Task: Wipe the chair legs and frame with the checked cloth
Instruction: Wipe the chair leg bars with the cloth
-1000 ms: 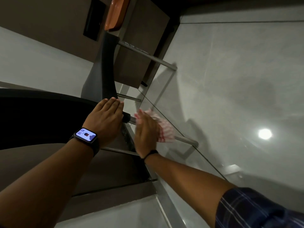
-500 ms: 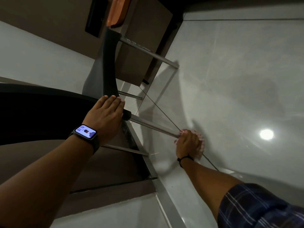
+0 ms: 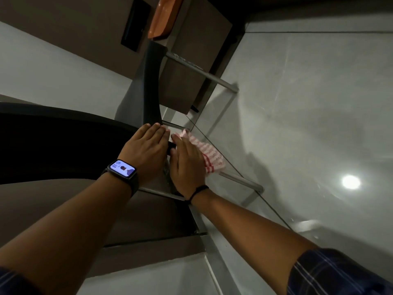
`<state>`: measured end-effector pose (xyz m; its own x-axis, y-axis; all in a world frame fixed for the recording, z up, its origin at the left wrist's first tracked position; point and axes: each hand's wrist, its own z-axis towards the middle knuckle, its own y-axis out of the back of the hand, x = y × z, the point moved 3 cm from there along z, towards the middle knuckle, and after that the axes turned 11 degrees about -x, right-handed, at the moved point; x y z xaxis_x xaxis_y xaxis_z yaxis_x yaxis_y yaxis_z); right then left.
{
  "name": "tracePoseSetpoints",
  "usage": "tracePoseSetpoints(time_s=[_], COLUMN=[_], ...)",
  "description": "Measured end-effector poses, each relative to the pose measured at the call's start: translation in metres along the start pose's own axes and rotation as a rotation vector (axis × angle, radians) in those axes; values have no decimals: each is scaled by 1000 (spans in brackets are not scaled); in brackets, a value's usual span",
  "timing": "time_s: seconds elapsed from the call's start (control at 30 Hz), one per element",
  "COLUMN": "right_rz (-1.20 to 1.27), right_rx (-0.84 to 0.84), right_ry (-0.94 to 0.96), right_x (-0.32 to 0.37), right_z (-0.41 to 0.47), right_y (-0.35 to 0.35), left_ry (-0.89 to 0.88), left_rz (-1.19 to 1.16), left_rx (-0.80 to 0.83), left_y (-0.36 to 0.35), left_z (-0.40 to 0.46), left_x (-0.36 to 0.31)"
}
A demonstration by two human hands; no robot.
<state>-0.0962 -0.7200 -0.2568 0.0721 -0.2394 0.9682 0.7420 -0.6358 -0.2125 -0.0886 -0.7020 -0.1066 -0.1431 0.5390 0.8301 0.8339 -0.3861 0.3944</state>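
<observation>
A dark chair (image 3: pixel 148 86) with thin metal legs stands on the glossy floor. My left hand (image 3: pixel 144 154), with a smartwatch on the wrist, lies flat on the dark seat edge above the near leg. My right hand (image 3: pixel 187 167) presses the red-and-white checked cloth (image 3: pixel 209 156) around the top of the near metal leg (image 3: pixel 244 180), close to the seat joint. The cloth hides the upper part of that leg; its lower end reaches the floor at the right. A second leg (image 3: pixel 204 72) runs farther back.
A brown cabinet (image 3: pixel 191 67) stands behind the chair, with an orange tray (image 3: pixel 163 15) on top at the upper edge. Glossy grey floor tiles (image 3: pixel 308 103) fill the right side, with a lamp reflection (image 3: pixel 350 182). A dark rounded table edge (image 3: pixel 53 145) lies at the left.
My right hand with the cloth slid down the near leg to its floor end, then back up to the top beside my left hand. The left hand stayed on the seat.
</observation>
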Motion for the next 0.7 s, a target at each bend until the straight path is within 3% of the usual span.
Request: tracePoseSetpoints(time_s=[0.1, 0.23, 0.33, 0.47, 0.53, 0.6, 0.7], right_rz=[-149, -165, -140, -125, -152, -87, 105], right_rx=[48, 28, 27, -122, -211, -256, -161], right_ry=[20, -78, -279, -583, -551, -387, -175], right_x=[-42, -103, -145, -174, -156, -118, -50], right_z=[-16, -36, -52, -60, -57, -47, -16], right_y=[14, 44, 64, 81, 76, 58, 19], left_ry=[18, 16, 2, -6, -3, 4, 10], left_rz=[-20, -64, -92, -79, -75, -67, -49], left_rx=[-24, -68, -73, -71, -78, -84, -104], left_y=[0, -1, -2, -3, -5, -7, -9], left_z=[-3, -8, -7, -6, -6, -6, -7], left_x=[4, 4, 4, 5, 4, 2, 1])
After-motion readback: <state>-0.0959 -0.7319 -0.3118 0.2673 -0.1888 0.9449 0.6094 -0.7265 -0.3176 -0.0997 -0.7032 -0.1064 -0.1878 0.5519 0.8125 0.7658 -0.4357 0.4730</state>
